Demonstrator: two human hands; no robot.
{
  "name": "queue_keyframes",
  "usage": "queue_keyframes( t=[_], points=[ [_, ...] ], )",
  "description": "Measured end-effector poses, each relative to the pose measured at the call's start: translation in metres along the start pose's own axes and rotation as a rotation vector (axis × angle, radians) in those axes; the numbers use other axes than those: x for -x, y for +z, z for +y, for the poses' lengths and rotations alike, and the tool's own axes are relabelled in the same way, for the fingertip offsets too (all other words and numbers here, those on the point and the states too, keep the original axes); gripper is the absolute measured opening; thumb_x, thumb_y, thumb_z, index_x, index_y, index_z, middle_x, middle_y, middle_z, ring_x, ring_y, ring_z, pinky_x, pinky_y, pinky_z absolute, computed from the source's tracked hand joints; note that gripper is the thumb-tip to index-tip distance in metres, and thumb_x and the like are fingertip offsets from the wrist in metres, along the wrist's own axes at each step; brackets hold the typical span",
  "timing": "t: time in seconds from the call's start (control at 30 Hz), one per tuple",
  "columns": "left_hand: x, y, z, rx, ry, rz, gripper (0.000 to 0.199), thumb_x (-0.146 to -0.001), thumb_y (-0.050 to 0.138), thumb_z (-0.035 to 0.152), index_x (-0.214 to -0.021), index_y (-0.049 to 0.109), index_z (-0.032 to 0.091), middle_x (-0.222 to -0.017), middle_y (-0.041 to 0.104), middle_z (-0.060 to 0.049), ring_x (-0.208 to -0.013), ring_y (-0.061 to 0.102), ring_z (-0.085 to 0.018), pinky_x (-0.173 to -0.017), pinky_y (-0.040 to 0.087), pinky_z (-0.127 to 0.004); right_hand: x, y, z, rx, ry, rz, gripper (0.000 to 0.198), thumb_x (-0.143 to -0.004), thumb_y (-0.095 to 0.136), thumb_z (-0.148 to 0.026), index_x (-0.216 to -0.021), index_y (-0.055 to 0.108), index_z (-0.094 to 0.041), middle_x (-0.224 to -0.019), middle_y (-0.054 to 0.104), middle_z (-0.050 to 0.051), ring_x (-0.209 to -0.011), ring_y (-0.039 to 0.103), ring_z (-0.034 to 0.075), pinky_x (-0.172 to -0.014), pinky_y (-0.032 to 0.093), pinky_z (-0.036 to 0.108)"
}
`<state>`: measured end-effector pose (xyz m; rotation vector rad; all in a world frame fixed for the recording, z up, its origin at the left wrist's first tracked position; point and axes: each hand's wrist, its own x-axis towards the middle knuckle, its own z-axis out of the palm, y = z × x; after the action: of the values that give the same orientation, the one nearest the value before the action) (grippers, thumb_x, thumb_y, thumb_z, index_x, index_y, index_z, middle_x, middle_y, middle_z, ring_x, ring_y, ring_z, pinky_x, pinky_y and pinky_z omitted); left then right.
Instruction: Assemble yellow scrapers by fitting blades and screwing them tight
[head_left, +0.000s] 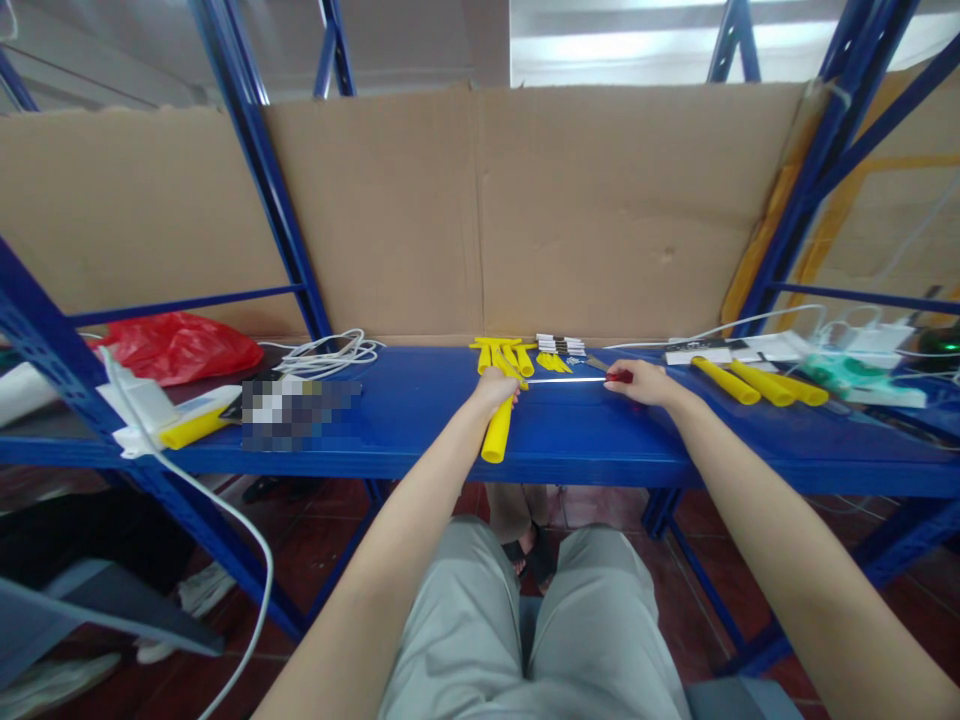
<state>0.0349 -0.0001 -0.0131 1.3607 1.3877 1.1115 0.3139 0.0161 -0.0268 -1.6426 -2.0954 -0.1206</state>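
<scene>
My left hand (496,384) is closed around a yellow tube-shaped handle (495,442), whose hollow end points toward me. In my right hand (637,382) is a screwdriver (566,380) with a red grip, mostly covered by my fingers. Its long shiny shaft runs level to the left, and its tip meets the yellow part at my left hand; the exact contact is too small to tell. Just beyond my left hand lie several yellow T-shaped pieces (504,350). Between the hands, behind the shaft, are small yellow pieces (553,362) and a row of black-and-white parts (560,344).
The blue shelf (420,420) has a cardboard wall (600,210) behind it. Yellow tubes (761,383) and a pale green power strip (855,375) lie at right. Coiled white cable (330,352), a red plastic bag (176,347) and another yellow tube (196,430) are at left.
</scene>
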Motion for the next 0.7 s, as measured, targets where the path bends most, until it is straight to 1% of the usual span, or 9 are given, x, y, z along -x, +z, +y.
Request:
queue_keyframes(
  t=[0.17,0.33,0.4,0.5,0.57,0.7],
  points=[
    [-0.004,0.000,0.000,-0.098,0.031,0.001,0.019,-0.068,0.056,-0.005,-0.065,0.058,0.013,-0.049,0.049,0.000,-0.043,0.045,-0.010,-0.043,0.036,-0.021,-0.003,0.005,0.008,-0.004,0.011,-0.035,0.025,-0.077,0.058,-0.046,-0.091,0.070,-0.028,-0.085,0.073,0.004,-0.082,0.065,0.026,-0.077,0.047,0.044],
    [-0.004,-0.001,0.002,-0.162,0.059,0.011,0.022,-0.065,0.060,-0.006,-0.058,0.054,0.015,-0.048,0.047,0.000,-0.042,0.046,-0.012,-0.043,0.035,-0.022,-0.006,0.010,0.014,-0.093,-0.002,-0.082,0.030,-0.075,0.062,-0.051,-0.088,0.071,-0.025,-0.085,0.073,0.005,-0.082,0.065,0.025,-0.076,0.050,0.040],
    [-0.003,-0.001,0.003,-0.147,0.059,0.016,0.023,-0.065,0.061,-0.006,-0.059,0.054,0.016,-0.047,0.046,0.001,-0.043,0.047,-0.012,-0.046,0.037,-0.022,-0.007,0.011,0.016,-0.132,-0.022,-0.094,0.033,-0.074,0.063,-0.053,-0.087,0.072,-0.024,-0.085,0.073,0.006,-0.081,0.066,0.026,-0.077,0.051,0.040],
    [-0.001,-0.002,0.004,-0.070,0.046,0.017,0.024,-0.063,0.062,-0.007,-0.061,0.054,0.016,-0.047,0.044,0.003,-0.046,0.050,-0.014,-0.051,0.041,-0.024,-0.007,0.012,0.016,-0.158,-0.028,-0.103,0.036,-0.074,0.063,-0.056,-0.087,0.072,-0.024,-0.085,0.073,0.007,-0.082,0.066,0.026,-0.079,0.051,0.041],
    [0.000,-0.003,0.005,-0.066,0.044,0.014,0.025,-0.062,0.063,-0.008,-0.062,0.054,0.016,-0.047,0.044,0.002,-0.047,0.052,-0.015,-0.053,0.042,-0.025,-0.007,0.012,0.016,-0.162,-0.028,-0.113,0.037,-0.074,0.062,-0.057,-0.087,0.073,-0.024,-0.085,0.073,0.007,-0.082,0.066,0.026,-0.079,0.052,0.042],
    [0.000,-0.004,0.005,-0.203,0.058,0.021,0.022,-0.064,0.062,-0.005,-0.062,0.057,0.015,-0.048,0.047,0.000,-0.050,0.054,-0.017,-0.053,0.042,-0.025,-0.008,0.010,0.015,-0.169,-0.049,-0.150,0.037,-0.077,0.058,-0.057,-0.088,0.073,-0.025,-0.084,0.073,0.006,-0.081,0.067,0.026,-0.078,0.052,0.040]
  ],
)
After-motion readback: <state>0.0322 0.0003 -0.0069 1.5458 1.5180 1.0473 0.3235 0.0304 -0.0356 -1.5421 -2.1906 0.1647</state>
